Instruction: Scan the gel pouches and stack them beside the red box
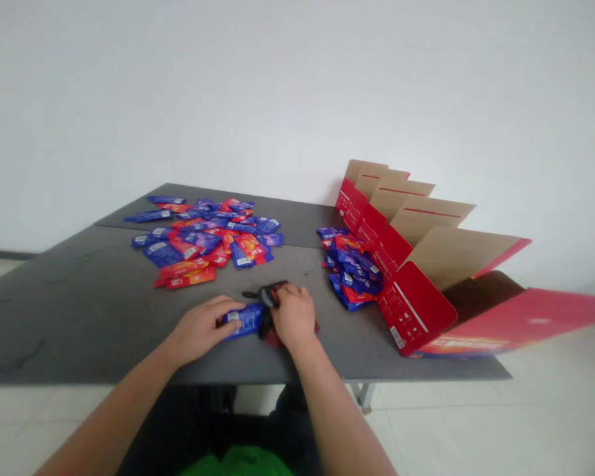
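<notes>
Near the table's front edge, my left hand (201,328) grips the left end of a blue packet (249,320), which lies flat. My right hand (294,317) is closed over a small black hand-held device (266,297) at the packet's right end. Its exact kind is hard to make out, and my fingers hide part of it. A dark reddish-brown piece (274,338) shows beneath the device and my right hand. Beyond my hands lies a loose pile of blue and red-orange packets (213,231).
A smaller heap of similar packets (354,271) lies to the right, against a row of open red cartons (416,307) with raised brown flaps. The grey table (89,297) meets a white wall at the back. The nearest carton reaches close to the table's front right corner.
</notes>
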A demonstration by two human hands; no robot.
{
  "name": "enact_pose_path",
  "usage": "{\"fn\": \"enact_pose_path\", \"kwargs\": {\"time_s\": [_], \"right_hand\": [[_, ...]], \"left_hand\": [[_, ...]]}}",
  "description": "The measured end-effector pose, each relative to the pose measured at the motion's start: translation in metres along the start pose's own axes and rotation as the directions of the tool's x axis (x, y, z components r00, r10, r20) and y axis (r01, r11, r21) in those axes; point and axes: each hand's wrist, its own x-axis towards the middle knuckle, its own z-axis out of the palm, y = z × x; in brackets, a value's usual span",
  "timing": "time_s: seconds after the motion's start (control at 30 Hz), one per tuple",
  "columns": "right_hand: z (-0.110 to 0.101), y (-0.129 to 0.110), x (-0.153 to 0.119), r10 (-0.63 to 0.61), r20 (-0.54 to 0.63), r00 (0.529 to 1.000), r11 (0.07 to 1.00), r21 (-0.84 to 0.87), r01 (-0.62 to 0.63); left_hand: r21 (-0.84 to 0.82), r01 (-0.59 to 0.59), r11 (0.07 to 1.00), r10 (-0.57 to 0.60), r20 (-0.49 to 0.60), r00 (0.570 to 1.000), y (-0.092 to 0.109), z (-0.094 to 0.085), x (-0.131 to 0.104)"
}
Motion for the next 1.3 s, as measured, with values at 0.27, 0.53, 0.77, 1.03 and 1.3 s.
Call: {"fn": "enact_pose_path", "kwargs": {"time_s": [0.27, 0.53, 0.77, 1.03, 1.3], "right_hand": [[-0.002, -0.035, -0.008, -0.156, -0.063, 0.986, 0.986, 0.055, 0.16], [-0.012, 0.005, 0.003, 0.083, -0.007, 0.997, 0.994, -0.063, -0.084], [0.005, -0.045, -0.014, -0.144, -0.043, 0.989, 0.987, 0.063, 0.146], [-0.022, 0.045, -0.007, 0.184, -0.052, 0.982, 0.972, -0.136, -0.189], [-0.017, 0.055, -0.044, 0.204, -0.132, 0.97, 0.974, -0.068, -0.214]], "left_hand": [[0.101, 0.073, 0.992, -0.073, -0.009, 0.997, -0.006, 0.004, 0.0], [-0.012, -0.004, 1.0, 0.004, 0.004, 1.0, 0.004, -0.002, -0.001], [0.116, 0.066, 0.991, -0.067, 0.004, 0.998, -0.004, 0.003, 0.0], [-0.007, 0.009, 1.0, -0.009, 0.007, 1.0, 0.0, -0.002, 0.0], [0.053, -0.043, 0.998, 0.038, 0.094, 0.995, -0.003, -0.009, 0.0]]}}
